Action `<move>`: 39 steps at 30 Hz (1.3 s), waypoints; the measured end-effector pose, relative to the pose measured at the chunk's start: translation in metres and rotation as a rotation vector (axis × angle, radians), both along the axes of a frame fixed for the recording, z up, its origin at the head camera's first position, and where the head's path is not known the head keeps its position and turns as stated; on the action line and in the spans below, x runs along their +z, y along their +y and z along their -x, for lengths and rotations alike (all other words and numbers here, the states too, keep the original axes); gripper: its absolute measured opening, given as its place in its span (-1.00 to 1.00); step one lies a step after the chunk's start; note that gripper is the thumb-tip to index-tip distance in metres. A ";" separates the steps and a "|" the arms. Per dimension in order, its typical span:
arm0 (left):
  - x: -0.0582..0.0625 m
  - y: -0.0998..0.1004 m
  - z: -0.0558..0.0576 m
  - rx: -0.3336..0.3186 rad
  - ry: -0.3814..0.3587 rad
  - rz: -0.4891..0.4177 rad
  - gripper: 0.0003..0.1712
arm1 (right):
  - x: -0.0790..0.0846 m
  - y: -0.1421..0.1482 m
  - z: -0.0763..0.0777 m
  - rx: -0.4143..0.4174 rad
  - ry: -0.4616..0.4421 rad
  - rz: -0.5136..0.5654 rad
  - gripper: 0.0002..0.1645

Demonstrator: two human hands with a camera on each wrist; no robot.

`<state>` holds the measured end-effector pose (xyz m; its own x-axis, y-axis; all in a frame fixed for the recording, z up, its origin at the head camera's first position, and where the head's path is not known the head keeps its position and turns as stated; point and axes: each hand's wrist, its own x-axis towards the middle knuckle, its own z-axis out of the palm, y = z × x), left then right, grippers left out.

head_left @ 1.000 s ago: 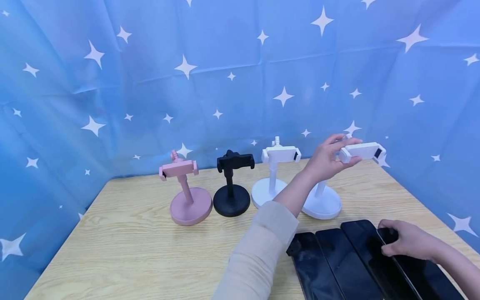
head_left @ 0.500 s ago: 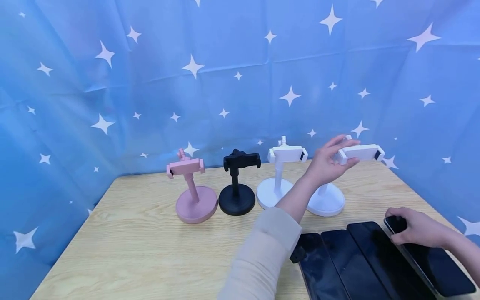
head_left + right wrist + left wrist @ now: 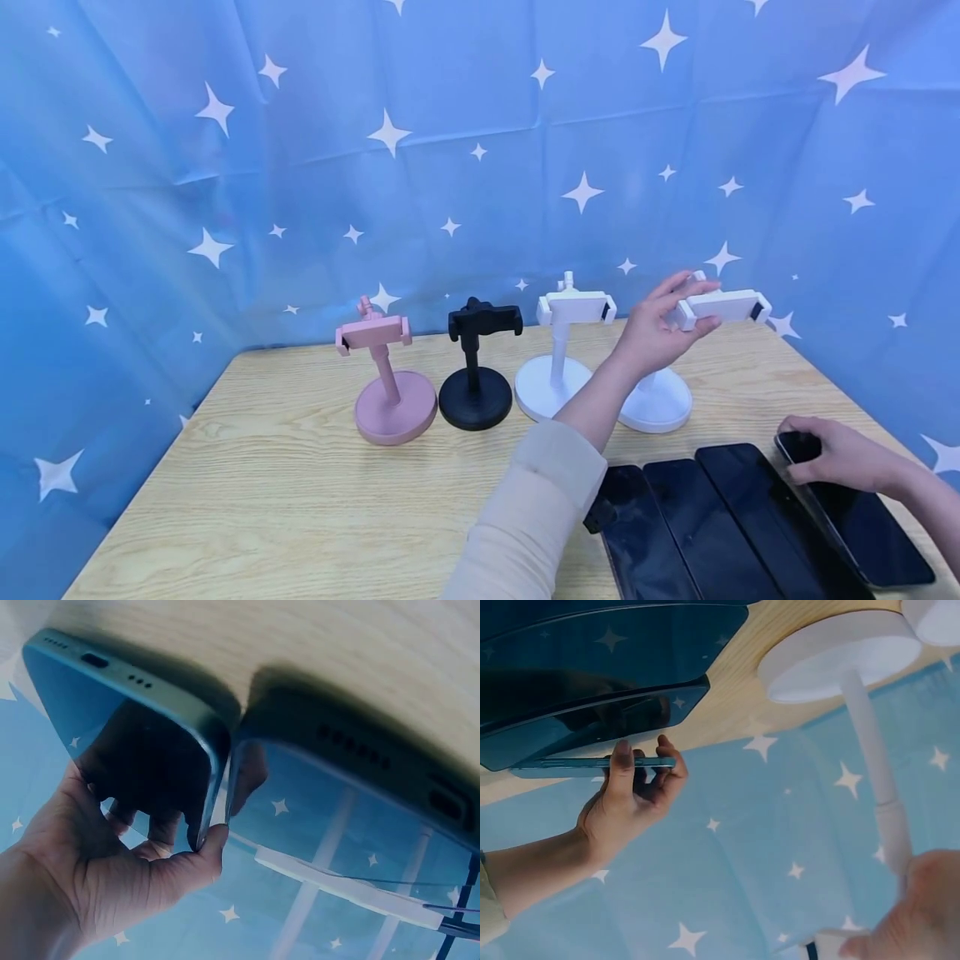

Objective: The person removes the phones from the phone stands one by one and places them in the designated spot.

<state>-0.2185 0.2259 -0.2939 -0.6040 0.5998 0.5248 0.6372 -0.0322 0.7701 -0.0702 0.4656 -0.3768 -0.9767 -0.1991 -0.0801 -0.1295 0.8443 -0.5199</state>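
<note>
My left hand (image 3: 660, 325) grips the left end of the clamp head (image 3: 727, 307) on the rightmost white phone stand (image 3: 656, 404). Part of that stand's post is hidden behind the hand. At the right, my right hand (image 3: 847, 454) holds a black-screened smartphone (image 3: 873, 529) by its edges, thumb on the near side. In the right wrist view, this phone (image 3: 127, 712) is tilted, and the thumb presses its side edge. Three more dark smartphones (image 3: 712, 525) lie side by side, left of the held one, with a narrow gap between.
A second white phone stand (image 3: 551, 387), a black one (image 3: 475, 400) and a pink one (image 3: 395, 408) stand in a row leftward on the wooden table (image 3: 300, 500). A blue star-patterned curtain (image 3: 450, 108) hangs behind. A small black object (image 3: 597, 515) sits beside the left sleeve.
My right hand has shifted the held phone rightward, away from the neighbouring phone. The left hand keeps its grip on the white stand. The head view has turned slightly left.
</note>
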 end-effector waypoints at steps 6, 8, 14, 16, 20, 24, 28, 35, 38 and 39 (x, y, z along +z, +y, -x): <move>0.001 0.000 -0.001 0.017 -0.023 -0.019 -0.56 | -0.002 -0.001 0.006 0.013 0.023 -0.031 -0.74; 0.001 -0.001 -0.001 0.022 -0.025 -0.020 -0.56 | -0.001 -0.001 0.008 0.024 0.013 -0.017 -0.76; 0.001 0.000 -0.001 0.016 -0.011 -0.013 -0.55 | -0.001 -0.002 0.011 0.005 -0.048 -0.030 -0.77; 0.001 0.000 -0.002 0.020 -0.007 -0.007 -0.55 | -0.001 -0.002 0.011 -0.027 -0.073 -0.054 -0.72; -0.001 0.001 -0.003 0.023 -0.022 -0.003 -0.55 | -0.003 -0.005 0.011 -0.044 -0.048 -0.087 -0.71; -0.001 0.000 -0.001 0.017 -0.039 0.000 -0.54 | -0.006 -0.009 0.009 -0.029 0.035 -0.108 -0.75; 0.001 -0.001 0.000 -0.006 -0.055 0.011 -0.54 | -0.008 -0.013 0.007 -0.091 0.089 -0.197 -0.71; 0.002 -0.006 0.002 -0.089 -0.147 0.011 -0.53 | -0.015 -0.018 0.004 -0.157 0.164 -0.259 -0.78; 0.001 -0.008 0.002 -0.105 -0.191 0.009 -0.54 | -0.018 -0.020 0.002 -0.169 0.181 -0.259 -0.79; 0.000 -0.009 0.003 -0.112 -0.203 0.005 -0.54 | -0.017 -0.020 0.002 -0.173 0.179 -0.255 -0.78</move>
